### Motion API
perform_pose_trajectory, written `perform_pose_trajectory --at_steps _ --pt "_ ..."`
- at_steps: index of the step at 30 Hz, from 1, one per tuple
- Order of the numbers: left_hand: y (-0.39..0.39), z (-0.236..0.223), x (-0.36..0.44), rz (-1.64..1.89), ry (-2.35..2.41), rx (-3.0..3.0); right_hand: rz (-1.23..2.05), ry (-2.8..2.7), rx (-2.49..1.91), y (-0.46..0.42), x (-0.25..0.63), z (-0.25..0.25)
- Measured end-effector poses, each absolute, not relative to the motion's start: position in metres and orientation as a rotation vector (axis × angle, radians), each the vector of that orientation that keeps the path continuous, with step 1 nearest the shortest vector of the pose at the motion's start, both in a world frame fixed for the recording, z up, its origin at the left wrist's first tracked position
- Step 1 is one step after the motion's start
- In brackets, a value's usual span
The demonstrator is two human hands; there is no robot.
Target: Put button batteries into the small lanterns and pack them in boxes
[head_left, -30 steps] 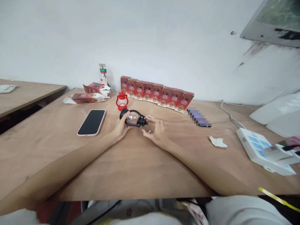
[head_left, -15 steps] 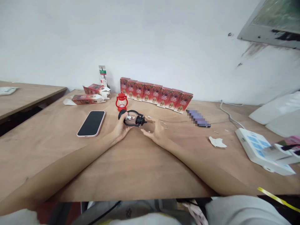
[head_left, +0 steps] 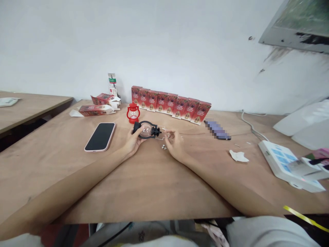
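Note:
My left hand is closed round the base of a small black lantern with a clear globe. The lantern lies on its side in the grip, its top toward my right hand. With thumb and fingers pinched, my right hand holds a thin bent wire handle, whose one end reaches the lantern's top. Whether that end sits in the lantern I cannot tell. Several small silvery pieces lie on the table beside my right hand. Behind the black lantern stands a red lantern of the same kind.
A row of red boxes stands along the wall. Opened red cartons and a small bottle are at the back left. A phone lies left, a pixelated flat object, paper scrap and power strip right.
My right hand has gone from spread fingers at the lantern's top to a pinch on the wire handle, which lay on the table behind it. The lantern has shifted slightly right.

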State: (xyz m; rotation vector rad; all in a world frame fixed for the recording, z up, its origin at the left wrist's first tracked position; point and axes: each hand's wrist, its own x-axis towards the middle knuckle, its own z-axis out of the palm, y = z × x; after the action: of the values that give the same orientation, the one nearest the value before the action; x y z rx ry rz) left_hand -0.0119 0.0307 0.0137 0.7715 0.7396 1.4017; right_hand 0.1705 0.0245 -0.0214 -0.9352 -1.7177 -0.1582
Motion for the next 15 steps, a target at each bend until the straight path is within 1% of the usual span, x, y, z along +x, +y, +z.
perform_pose_trajectory --at_steps 3,9,12,15 --pt "0.031 0.012 -0.012 1.422 0.735 0.754 -0.188 -1.810 -0.802 0.019 0.169 -0.017" --pt "0.033 0.008 -0.008 1.470 0.682 0.831 -0.406 -2.235 -0.473 0.005 0.162 -0.004" --pt "0.035 0.007 -0.008 1.445 0.642 0.815 -0.439 -2.337 -0.407 0.004 0.160 -0.003" --pt "0.037 0.009 -0.011 1.394 0.633 0.742 -0.430 -2.331 -0.437 0.005 0.161 -0.005"
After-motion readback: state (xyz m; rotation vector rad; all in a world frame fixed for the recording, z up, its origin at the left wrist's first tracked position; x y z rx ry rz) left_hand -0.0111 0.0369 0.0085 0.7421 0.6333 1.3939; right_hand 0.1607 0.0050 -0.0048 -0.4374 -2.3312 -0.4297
